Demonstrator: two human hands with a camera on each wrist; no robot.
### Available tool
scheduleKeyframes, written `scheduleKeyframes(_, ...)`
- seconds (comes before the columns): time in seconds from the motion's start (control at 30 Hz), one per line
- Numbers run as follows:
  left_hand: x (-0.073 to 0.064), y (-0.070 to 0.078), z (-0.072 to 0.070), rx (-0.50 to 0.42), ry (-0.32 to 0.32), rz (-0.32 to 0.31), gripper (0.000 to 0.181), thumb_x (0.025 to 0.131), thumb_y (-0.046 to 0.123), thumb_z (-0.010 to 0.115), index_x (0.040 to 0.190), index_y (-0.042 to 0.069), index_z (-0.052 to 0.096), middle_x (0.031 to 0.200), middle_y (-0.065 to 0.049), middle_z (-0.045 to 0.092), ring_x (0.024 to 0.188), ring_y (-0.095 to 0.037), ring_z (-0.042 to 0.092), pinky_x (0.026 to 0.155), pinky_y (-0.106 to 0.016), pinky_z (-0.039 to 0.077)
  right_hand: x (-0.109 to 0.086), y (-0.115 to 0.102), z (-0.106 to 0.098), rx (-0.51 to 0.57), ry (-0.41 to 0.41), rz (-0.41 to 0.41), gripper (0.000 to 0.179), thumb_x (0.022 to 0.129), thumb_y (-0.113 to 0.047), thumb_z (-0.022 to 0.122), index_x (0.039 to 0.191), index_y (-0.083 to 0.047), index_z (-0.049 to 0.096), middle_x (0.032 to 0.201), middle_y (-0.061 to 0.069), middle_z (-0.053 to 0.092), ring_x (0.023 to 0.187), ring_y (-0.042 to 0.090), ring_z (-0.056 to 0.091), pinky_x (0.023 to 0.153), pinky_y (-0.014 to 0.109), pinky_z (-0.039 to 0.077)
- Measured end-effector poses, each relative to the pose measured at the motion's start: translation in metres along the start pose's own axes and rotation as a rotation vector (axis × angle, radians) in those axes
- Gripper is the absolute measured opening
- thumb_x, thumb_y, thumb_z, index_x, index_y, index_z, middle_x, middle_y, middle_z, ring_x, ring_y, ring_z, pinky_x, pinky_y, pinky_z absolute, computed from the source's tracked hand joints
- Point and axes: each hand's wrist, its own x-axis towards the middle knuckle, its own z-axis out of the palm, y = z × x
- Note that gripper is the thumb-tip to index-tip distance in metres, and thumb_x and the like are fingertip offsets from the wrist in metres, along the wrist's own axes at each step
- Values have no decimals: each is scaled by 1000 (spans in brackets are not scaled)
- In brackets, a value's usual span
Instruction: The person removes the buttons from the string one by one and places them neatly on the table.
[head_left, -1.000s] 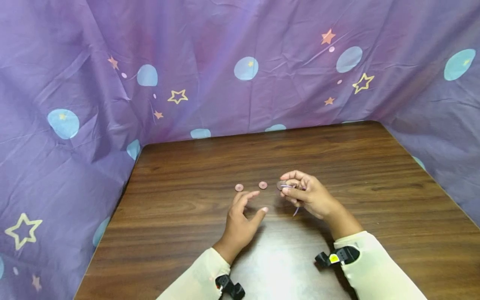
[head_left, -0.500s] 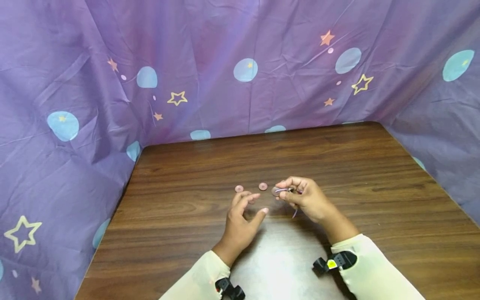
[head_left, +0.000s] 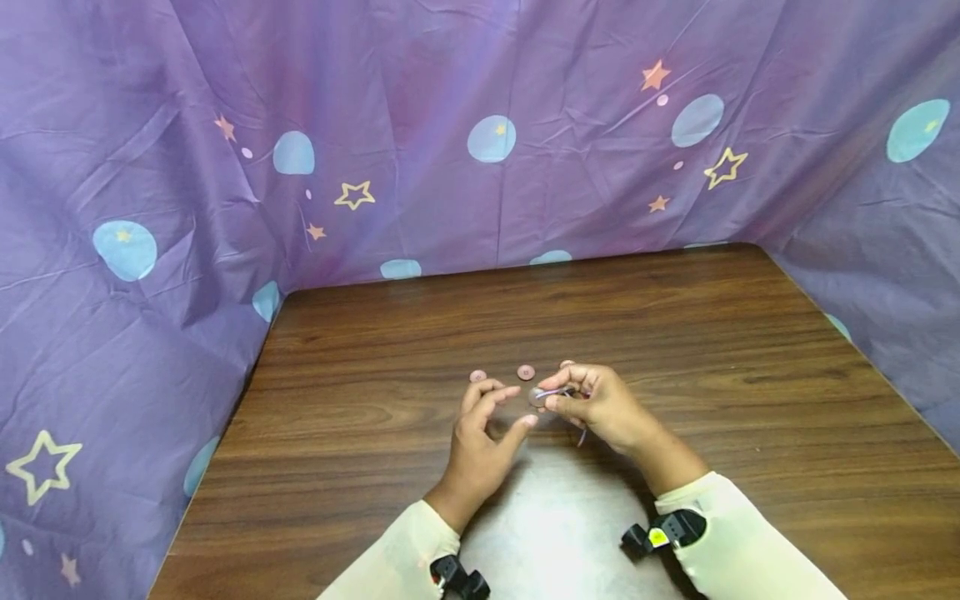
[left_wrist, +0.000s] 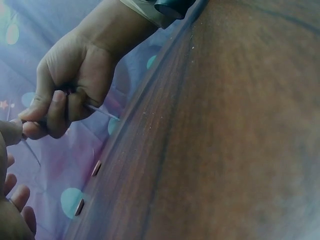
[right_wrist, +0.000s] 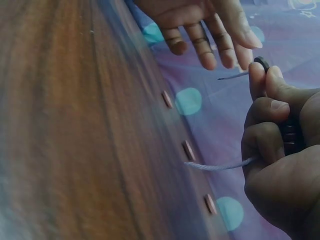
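Note:
Thumb and forefinger of my right hand [head_left: 607, 408] pinch a round button [head_left: 535, 397], its dark edge turned to the right wrist view. A thin pale purple cord [right_wrist: 220, 165] runs through the curled fingers, one end hanging below them. The cord's other tip pokes out past the button toward my left hand [head_left: 480, 442]. Inside the right palm, several dark stacked discs [right_wrist: 290, 137] show, partly hidden by the fingers. My left hand is held with thumb and fingers apart, holding nothing, its fingertips close to the pinched button.
Three pinkish buttons lie in a row on the brown wooden table [head_left: 360, 475]: a left one [head_left: 477, 377], a middle one [head_left: 526, 372] and a right one [head_left: 567, 363], mostly covered by the right hand. A purple curtain [head_left: 420, 100] hangs around the table.
My right hand has moved left and nearer to me, bringing the button and cord close to the left fingertips. The right-hand table button now shows behind it. My left hand has hardly moved.

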Motion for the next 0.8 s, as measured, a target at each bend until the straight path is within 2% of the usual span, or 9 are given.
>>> scheduleKeyframes(0.17,0,-1,0,-24,-7,8,39,88,7,90,124,-1,76,127,-15,64,124,-33,65,115,-34,52,0,1,5,-7,-5,3,24,93,7,75,112,21,69,99,-5,70,58,2,48,51,18,42)
scheduleKeyframes(0.37,-1,-3,-1,-57,-20,-24,36,88,5,90,121,0,77,127,-11,62,126,-34,63,119,-31,49,0,3,8,-31,-12,4,21,94,7,75,109,20,69,84,-13,75,56,3,48,50,19,41)
scheduleKeyframes(0.57,-1,-2,-1,-96,-22,8,32,88,4,89,118,0,79,127,-22,61,124,-37,63,115,-24,50,-1,3,8,-39,-23,10,19,93,8,74,107,20,68,81,-13,75,56,2,48,50,18,41)
scheduleKeyframes(0.8,0,-4,1,-74,-6,18,26,87,4,89,112,2,80,125,-25,62,124,-37,63,122,-37,48,-1,3,8,-51,-49,-10,19,94,7,75,108,19,70,82,-13,75,55,1,47,49,18,40)
